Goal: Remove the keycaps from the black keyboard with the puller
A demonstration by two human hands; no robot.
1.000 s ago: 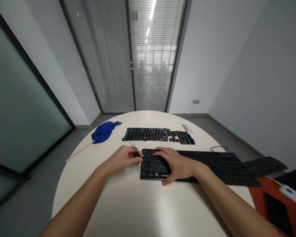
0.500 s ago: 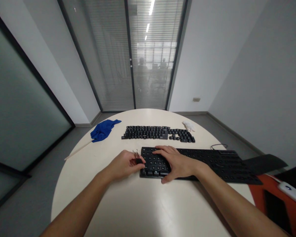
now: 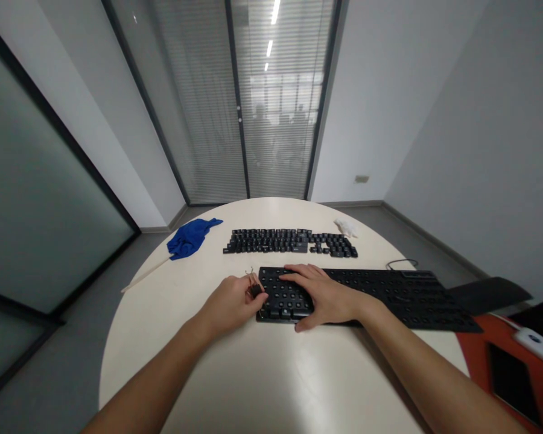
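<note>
My left hand (image 3: pixel 233 301) pinches a small black binder clip (image 3: pixel 254 288) with wire handles at the left end of a black keyboard frame (image 3: pixel 402 295) lying on the round white table (image 3: pixel 271 386). My right hand (image 3: pixel 323 296) lies flat with fingers stretched over the frame's left part, pressing it down. The frame shows rows of bare sockets to the right. Several loose black keycaps (image 3: pixel 289 241) are laid out in keyboard rows farther back on the table.
A blue cloth (image 3: pixel 190 236) on a wooden stick lies at the back left of the table. A white crumpled bit (image 3: pixel 346 227) sits at the back right. A cable loop (image 3: pixel 400 263) leaves the keyboard. An orange surface with a dark phone (image 3: pixel 511 383) lies at the right.
My left hand with the clip has shifted slightly right and nearer, closer to the keyboard's bottom-left corner. My right hand stays flat on the frame.
</note>
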